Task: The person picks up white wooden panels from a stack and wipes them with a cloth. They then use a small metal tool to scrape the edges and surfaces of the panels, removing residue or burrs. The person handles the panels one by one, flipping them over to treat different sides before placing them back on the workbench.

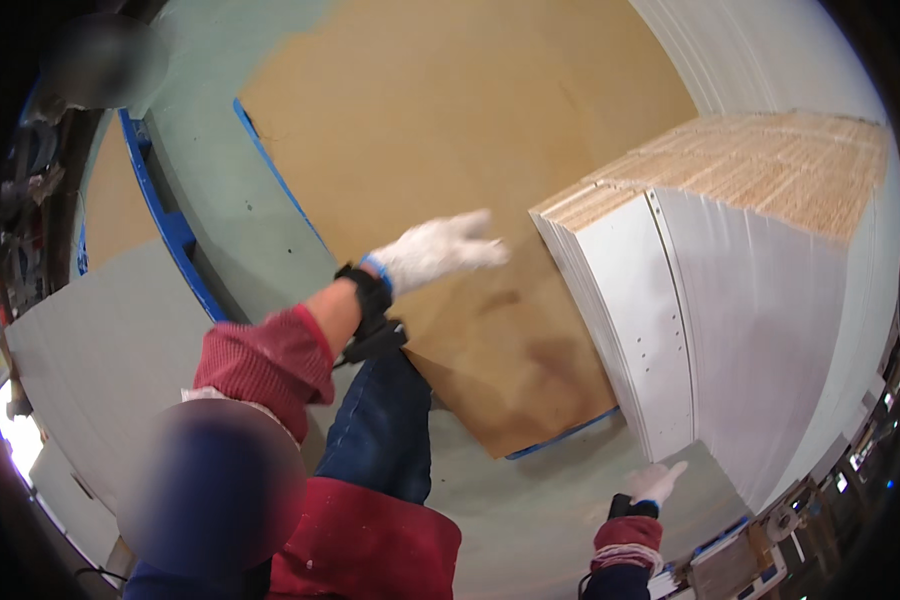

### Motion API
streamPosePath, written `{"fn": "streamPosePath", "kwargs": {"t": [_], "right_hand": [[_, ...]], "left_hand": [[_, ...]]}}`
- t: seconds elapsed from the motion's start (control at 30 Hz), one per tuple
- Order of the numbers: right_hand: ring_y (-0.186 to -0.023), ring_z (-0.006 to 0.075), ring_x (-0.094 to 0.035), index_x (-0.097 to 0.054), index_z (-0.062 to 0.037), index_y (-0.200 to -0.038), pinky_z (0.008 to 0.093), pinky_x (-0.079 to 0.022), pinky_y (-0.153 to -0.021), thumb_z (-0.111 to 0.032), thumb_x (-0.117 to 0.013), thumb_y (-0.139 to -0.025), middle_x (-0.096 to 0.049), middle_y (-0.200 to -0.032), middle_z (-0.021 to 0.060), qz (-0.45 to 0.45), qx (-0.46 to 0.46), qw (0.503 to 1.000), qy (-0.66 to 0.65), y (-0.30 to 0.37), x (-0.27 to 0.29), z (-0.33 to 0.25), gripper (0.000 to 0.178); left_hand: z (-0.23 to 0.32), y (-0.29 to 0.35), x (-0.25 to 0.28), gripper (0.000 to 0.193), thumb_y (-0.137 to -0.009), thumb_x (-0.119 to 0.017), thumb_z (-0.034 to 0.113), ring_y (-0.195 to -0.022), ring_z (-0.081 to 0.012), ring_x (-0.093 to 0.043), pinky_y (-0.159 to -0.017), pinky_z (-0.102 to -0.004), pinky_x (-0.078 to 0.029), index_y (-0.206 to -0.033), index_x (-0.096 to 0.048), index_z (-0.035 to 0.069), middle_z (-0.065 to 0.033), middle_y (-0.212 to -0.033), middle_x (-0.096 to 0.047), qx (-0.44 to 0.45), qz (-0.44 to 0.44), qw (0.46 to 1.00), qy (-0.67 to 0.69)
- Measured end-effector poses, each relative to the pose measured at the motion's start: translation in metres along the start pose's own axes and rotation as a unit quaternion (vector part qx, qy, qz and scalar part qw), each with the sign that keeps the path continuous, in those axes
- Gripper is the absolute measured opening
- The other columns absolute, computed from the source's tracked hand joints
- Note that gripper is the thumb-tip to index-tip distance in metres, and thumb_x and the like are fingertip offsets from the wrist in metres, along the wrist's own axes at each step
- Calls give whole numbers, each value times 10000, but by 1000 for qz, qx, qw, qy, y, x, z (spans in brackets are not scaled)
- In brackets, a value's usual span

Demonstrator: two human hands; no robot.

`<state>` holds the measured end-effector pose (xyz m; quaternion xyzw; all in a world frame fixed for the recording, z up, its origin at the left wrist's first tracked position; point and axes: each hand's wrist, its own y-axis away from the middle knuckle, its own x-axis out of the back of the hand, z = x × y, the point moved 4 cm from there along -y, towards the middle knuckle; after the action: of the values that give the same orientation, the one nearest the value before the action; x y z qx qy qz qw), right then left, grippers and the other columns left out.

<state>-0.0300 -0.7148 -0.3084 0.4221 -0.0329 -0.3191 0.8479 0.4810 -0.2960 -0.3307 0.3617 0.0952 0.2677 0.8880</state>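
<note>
My left hand (442, 252), in a white glove, reaches out over a brown sheet (440, 130), fingers stretched and apart, holding nothing. A dark band with a black device (372, 325) is strapped round that wrist. To its right stands a stack of white panels (632, 310) on edge, with raw tan board edges (740, 170) along the top; a gap separates the hand from it. My right hand (656, 482), also gloved, is at the lower right beside the near end of the stack, with a finger or thumb pointing out. It appears to hold nothing; contact with the panels cannot be told.
The brown sheet lies over a blue pallet (560, 436), whose edges show. Another blue pallet edge (175, 235) and a grey board (120, 340) are on the left. Greenish-grey floor (510, 490) runs between them. My leg (380, 425) stands beside the sheet's near corner.
</note>
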Motion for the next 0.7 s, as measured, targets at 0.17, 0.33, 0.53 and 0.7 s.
{"fn": "streamPosePath", "kwargs": {"t": [0.17,0.33,0.53,0.7], "right_hand": [[-1427,283,-188,-152,-179,-1512,608,-102,-1098,-762,-283,-851,-176,-1568,53,65,209,652,-726,-13,11,37,891],[-1292,309,-404,-223,-210,-1489,581,-412,-912,-720,-312,-890,-365,-1467,39,102,227,436,-865,12,51,10,792],[-1202,311,-476,-340,-171,-1429,540,-461,-874,-675,-405,-893,-455,-1359,83,174,259,455,-834,-3,43,14,739],[-1183,311,-482,-368,-161,-1412,528,-463,-877,-729,-433,-844,-463,-1341,97,87,223,385,-891,9,48,6,806]], "left_hand": [[125,-85,-24,1012,-641,-589,798,-1101,-352,-568,-966,-371,-410,-1190,-584,-52,-249,-1139,-613,-138,-1,981,-137],[133,-125,-69,702,-777,-644,611,-1167,-191,-514,-1006,-293,-359,-1234,-606,80,-84,-1225,-597,12,-148,989,-5],[110,-149,-55,701,-864,-553,571,-1412,-202,-239,-1127,-303,-169,-1408,-447,141,-50,-1499,-350,-32,-116,985,-123],[108,-147,-57,703,-874,-523,590,-1424,-204,-200,-1134,-403,-142,-1413,-441,145,-51,-1514,-322,-26,-93,985,-141]]}}
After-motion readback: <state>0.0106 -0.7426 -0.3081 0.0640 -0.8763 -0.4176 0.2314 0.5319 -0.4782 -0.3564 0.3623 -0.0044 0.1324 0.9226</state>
